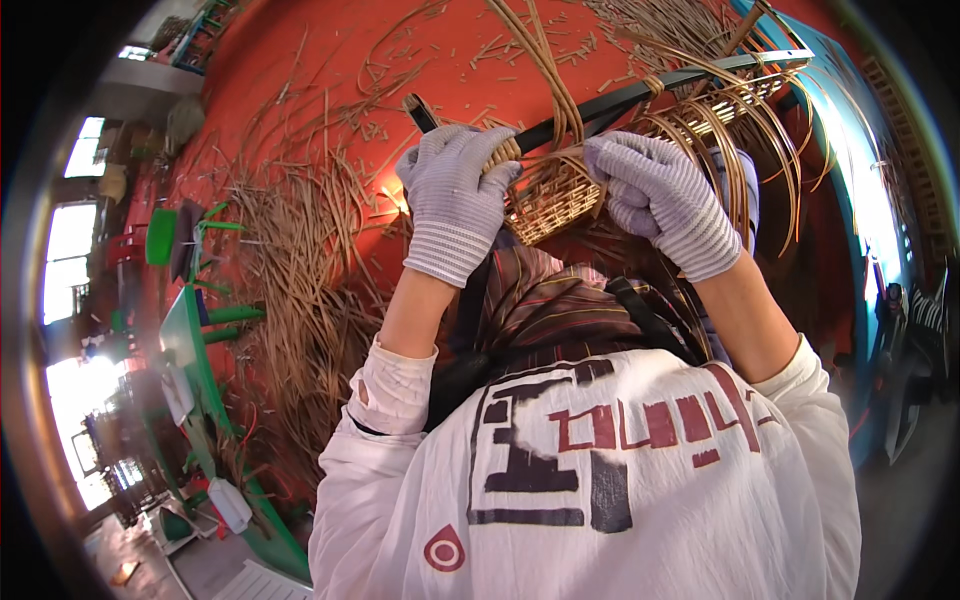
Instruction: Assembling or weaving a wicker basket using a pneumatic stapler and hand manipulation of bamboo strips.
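Observation:
A woven wicker panel point(555, 207) lies between my hands, fixed along a dark frame bar point(625, 105) that slants up to the right. My left hand point(450, 190), in a pale ribbed work glove, is closed round the bar's left part, where tan cane wrapping point(503, 154) covers it. My right hand point(648, 192), gloved alike, is closed with thumb and forefinger pinched on a thin cane strand point(562, 153), which runs left toward the wrapping. The fingertips partly hide where the strand ends. Long loose canes point(543, 50) rise past the bar.
Bent canes point(765, 130) arch out beyond my right hand, next to a bright blue surface point(840, 130). Heaps of cut cane strips point(310, 290) and short offcuts point(490, 50) litter the red floor point(260, 110). A green-edged table point(215, 400) stands at the left.

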